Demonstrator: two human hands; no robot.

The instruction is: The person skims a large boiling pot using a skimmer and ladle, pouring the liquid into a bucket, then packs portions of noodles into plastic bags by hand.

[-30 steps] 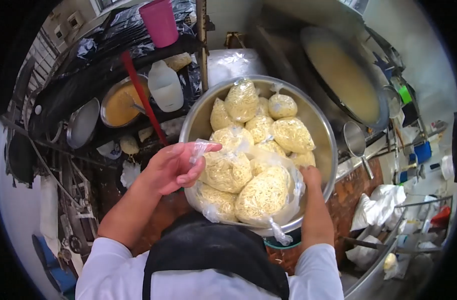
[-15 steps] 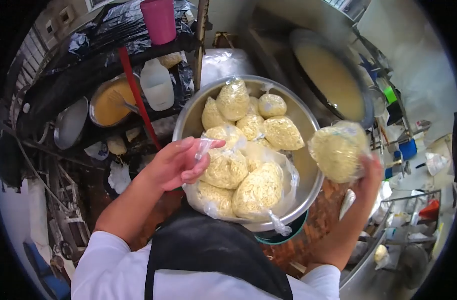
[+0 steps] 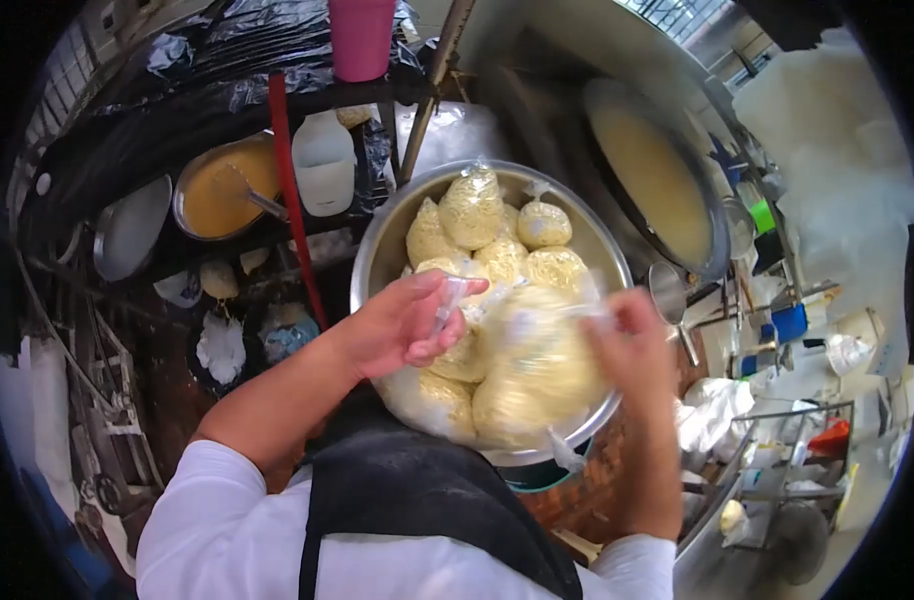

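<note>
A large metal basin [image 3: 369, 262] in front of me holds several knotted clear bags [image 3: 474, 208] of pale yellow, noodle-like strands. My right hand [image 3: 632, 335] grips one more bag of yellow strands [image 3: 540, 345] by its top; it is blurred by motion, over the basin's right side. At the basin's left side, my left hand [image 3: 417, 318] is palm up with curled fingers, and a small piece of clear plastic [image 3: 451, 304] is caught at the index finger. Some bags in the basin are hidden behind the hands and the moving bag.
A big pan of cloudy liquid [image 3: 652, 175] stands at the back right, with a long-handled strainer [image 3: 669, 295] near it. On the left shelf are a bowl of orange liquid [image 3: 217, 190], a white jug [image 3: 324, 165] and a pink bucket [image 3: 362, 40]. A red bar [image 3: 292, 200] slants beside them.
My right hand has swung the bag leftward from beyond the basin's right rim to over the basin. The left hand keeps its pose with the plastic. The view has shifted slightly.
</note>
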